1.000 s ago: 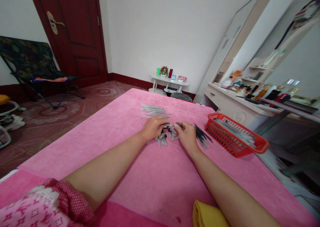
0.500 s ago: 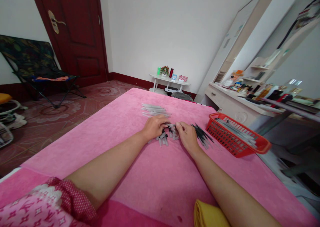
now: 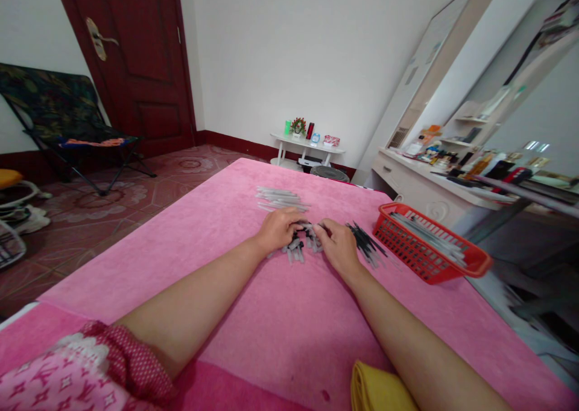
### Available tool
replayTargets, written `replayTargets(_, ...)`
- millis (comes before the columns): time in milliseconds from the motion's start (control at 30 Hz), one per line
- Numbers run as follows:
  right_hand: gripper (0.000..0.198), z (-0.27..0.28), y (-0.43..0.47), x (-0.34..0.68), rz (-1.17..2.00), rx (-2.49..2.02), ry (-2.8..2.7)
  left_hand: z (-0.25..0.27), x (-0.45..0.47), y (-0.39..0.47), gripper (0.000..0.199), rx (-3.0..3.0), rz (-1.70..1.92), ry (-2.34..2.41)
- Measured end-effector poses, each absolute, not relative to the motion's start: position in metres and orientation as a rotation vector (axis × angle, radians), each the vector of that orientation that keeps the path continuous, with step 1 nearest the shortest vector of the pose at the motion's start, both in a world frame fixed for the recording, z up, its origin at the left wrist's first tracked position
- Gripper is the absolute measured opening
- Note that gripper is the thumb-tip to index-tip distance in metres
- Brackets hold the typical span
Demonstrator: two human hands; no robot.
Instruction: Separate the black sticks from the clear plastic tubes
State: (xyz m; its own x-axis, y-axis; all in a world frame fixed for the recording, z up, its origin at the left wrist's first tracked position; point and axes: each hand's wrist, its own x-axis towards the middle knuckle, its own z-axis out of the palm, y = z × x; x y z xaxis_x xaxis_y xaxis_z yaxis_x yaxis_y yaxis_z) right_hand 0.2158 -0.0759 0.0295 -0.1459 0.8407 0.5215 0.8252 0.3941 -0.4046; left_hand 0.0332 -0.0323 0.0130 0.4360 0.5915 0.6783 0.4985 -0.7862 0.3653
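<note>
Right hand (image 3: 338, 245) tips back inward

Slender pale-grey tubes (image 3: 277, 197) lie on the pink cloth (image 3: 262, 326) beyond the left hand (image 3: 279, 229), whose fingers curl closed around a thin grey piece (image 3: 308, 225), above short translucent and black bits (image 3: 296, 255). The right thumb has swung in since half a second ago, suggesting close two-handed work; whether its bent fingers grip anything, I cannot tell. Rightward, thin black rods (image 3: 364, 241) fan out near a red plastic lattice basket (image 3: 404, 256) holding long grey rods (image 3: 429, 237)
</note>
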Motion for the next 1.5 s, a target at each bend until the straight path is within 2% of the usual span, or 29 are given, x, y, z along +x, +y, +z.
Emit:
replayTargets(67,0.04,0.03,-0.077,0.215,0.036,-1.463,-1.956,0.014,0.033,-0.033,0.022,2.576,1.269,0.967)
replayTargets(200,0.027,0.03,-0.078,0.215,0.014,-1.41,-1.941,0.014,0.034,-0.033,0.022,2.565,1.279,0.979)
replayTargets(367,0.043,0.031,-0.079,0.214,0.021,-1.472,-1.964,0.013,0.034,-0.032,0.023,2.593,1.261,0.942)
replayTargets(533,0.028,0.032,-0.079,0.214,-0.004,-1.422,-1.952,0.013,0.033,-0.031,0.022,2.556,1.294,0.938)
replayTargets(667,0.042,0.031,-0.078,0.215,0.004,-1.468,-1.97,0.013,0.033,-0.031,0.022,2.559,1.272,0.919)
replayTargets(800,0.03,0.03,-0.079,0.215,-0.011,-1.393,-1.947,0.013,0.033,-0.032,0.022,2.562,1.273,0.932)
replayTargets(967,0.043,0.029,-0.078,0.216,-0.033,-1.472,-1.956,0.013,0.033,-0.032,0.022,2.612,1.255,0.906)
replayTargets(1133,0.03,0.031,-0.079,0.214,-0.005,-1.405,-1.981,0.013,0.033,-0.033,0.022,2.603,1.27,0.923)
replayTargets(1300,0.041,0.032,-0.081,0.213,-0.006,-1.459,-1.959,0.014,0.031,-0.033,0.02,2.686,1.199,0.969)
replayTargets(1400,0.042,0.031,-0.082,0.21,0.008,-1.424,-1.978,0.015,0.026,-0.029,0.02,2.531,1.377,1.056)
replayTargets(1500,0.036,0.033,-0.085,0.206,0.019,-1.394,-2.095,0.015,0.021,-0.021,0.016,2.136,1.686,1.079)
